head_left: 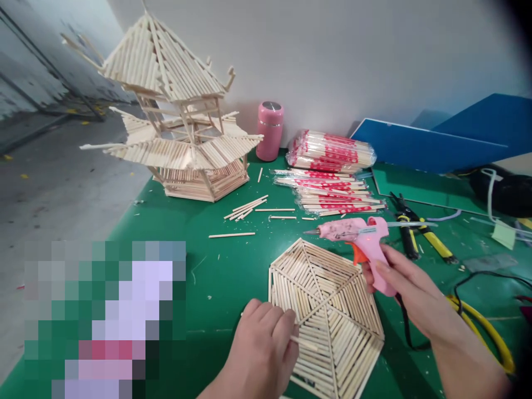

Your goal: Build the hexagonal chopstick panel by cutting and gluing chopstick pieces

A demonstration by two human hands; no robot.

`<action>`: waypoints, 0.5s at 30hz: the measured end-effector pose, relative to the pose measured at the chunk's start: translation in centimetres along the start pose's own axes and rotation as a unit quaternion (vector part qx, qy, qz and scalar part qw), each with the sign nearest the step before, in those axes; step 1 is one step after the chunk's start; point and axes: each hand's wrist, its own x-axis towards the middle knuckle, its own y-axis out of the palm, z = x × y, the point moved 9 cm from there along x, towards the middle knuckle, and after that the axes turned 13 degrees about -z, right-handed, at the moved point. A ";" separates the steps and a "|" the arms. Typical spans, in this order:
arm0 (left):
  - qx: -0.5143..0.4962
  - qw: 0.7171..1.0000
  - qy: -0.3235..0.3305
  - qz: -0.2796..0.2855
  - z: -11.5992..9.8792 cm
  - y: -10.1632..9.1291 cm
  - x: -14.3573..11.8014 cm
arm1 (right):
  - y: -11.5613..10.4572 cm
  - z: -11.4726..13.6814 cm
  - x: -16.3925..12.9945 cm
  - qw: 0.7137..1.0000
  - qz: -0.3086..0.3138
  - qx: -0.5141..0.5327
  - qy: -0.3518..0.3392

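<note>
A hexagonal panel of glued wooden sticks lies flat on the green table in front of me. My left hand rests at the panel's near left edge and pinches a short wooden stick against it. Above the panel's right side, my right hand grips a pink hot glue gun; its nozzle points left, clear of the panel.
A tall pagoda model of sticks stands at the back left. Loose sticks, wrapped chopstick packs, a pink flask, yellow-handled pliers, blue boards and cables lie around. A blurred patch covers the near left.
</note>
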 end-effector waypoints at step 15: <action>0.054 0.998 0.022 -0.001 0.4 0.0 -0.1 | 4.4 -0.6 -4.2 0.993 0.105 -0.052 -0.026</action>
